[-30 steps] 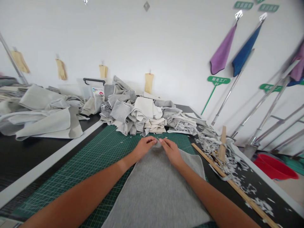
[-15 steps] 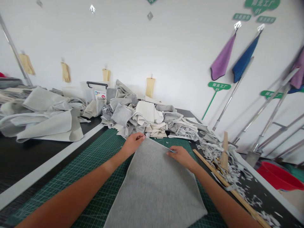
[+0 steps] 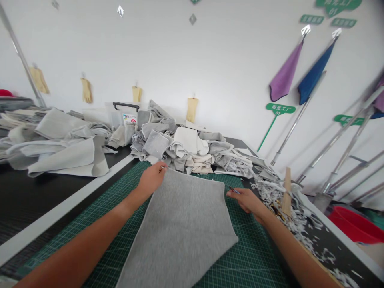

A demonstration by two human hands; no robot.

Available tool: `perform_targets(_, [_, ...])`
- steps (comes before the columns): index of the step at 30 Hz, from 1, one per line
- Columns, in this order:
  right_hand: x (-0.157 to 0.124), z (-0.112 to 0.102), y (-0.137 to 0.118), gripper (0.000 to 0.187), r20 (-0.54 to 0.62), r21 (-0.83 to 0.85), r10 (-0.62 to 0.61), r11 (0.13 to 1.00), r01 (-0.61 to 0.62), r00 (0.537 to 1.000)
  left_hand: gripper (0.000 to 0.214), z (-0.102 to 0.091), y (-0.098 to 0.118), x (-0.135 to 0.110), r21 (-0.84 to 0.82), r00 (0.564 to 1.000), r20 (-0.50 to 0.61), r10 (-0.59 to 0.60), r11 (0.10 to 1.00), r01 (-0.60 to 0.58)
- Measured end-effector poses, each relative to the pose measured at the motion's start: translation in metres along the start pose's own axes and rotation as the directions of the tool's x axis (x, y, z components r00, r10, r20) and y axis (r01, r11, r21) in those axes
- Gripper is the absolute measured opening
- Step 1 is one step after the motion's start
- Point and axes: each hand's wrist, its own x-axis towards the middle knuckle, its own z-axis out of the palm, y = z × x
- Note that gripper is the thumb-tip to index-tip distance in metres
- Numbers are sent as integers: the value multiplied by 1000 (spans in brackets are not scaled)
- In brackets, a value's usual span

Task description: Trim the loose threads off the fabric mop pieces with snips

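Observation:
A grey cloth piece (image 3: 183, 224) lies spread on a green cutting mat (image 3: 120, 200). My left hand (image 3: 151, 179) pinches the cloth's far left corner, fingers closed on it. At the far right corner my right hand (image 3: 246, 199) is closed, and a thin pointed thing I cannot make out shows at its fingertips, close to the cloth's edge. Both forearms reach in from the bottom of the view.
A heap of grey and cream cloth pieces (image 3: 186, 148) lies beyond the mat. More folded cloth (image 3: 57, 148) is stacked at the left. A wooden ruler (image 3: 286, 192) and white fabric scraps (image 3: 288, 208) lie at the right. A red basin (image 3: 354, 224) and leaning metal poles (image 3: 339, 136) stand beyond.
My hands moved apart from the middle of the cloth's far edge to its two corners, and the far edge now lies spread wide.

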Motion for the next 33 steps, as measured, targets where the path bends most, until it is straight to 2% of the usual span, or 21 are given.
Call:
perform_targets(2, [0, 4, -3, 44, -12, 43, 25, 999, -24, 1000, 23, 1, 14, -1, 109, 989, -72, 131, 986, -122])
perform_targets(4, [-1, 8, -7, 46, -55, 34, 28, 999, -26, 998, 26, 9, 31, -2, 145, 956, -68, 284, 951, -272])
perform_targets(6, [-2, 12, -11, 46, -106, -7, -4, 1000, 4, 994, 24, 23, 49, -1, 103, 918, 24, 395, 913, -395])
perform_targets(8, [-3, 16, -13, 43, -138, -59, -54, 997, 46, 989, 21, 44, 65, 2, 23, 876, 137, 462, 883, -469])
perform_targets(11, [-4, 21, -14, 38, -124, -113, -107, 989, 93, 987, 20, 81, 85, 6, -54, 841, 228, 491, 869, -492])
perform_targets(15, [-7, 22, -12, 33, -73, -121, -138, 984, 129, 988, 29, 129, 101, 7, -57, 840, 275, 467, 880, -471])
perform_targets(19, [-9, 19, -10, 30, -9, -62, -186, 981, 185, 983, 31, 158, 107, 1, -73, 834, 275, 478, 875, -478])
perform_targets(21, [-10, 19, -9, 30, -18, -31, -194, 981, 193, 981, 26, 165, 108, -4, -61, 845, 257, 469, 880, -471])
perform_targets(25, [-7, 24, -6, 37, -155, 16, -197, 979, 202, 968, 20, 166, 110, -18, -71, 836, 243, 491, 869, -490])
perform_targets(29, [-4, 31, -1, 42, -287, 7, -249, 965, 262, 925, 18, 163, 113, -27, -140, 826, 232, 515, 857, -495])
perform_targets(33, [-3, 32, 2, 41, -322, -34, -321, 944, 328, 891, 21, 165, 112, -26, -239, 826, 221, 518, 850, -469])
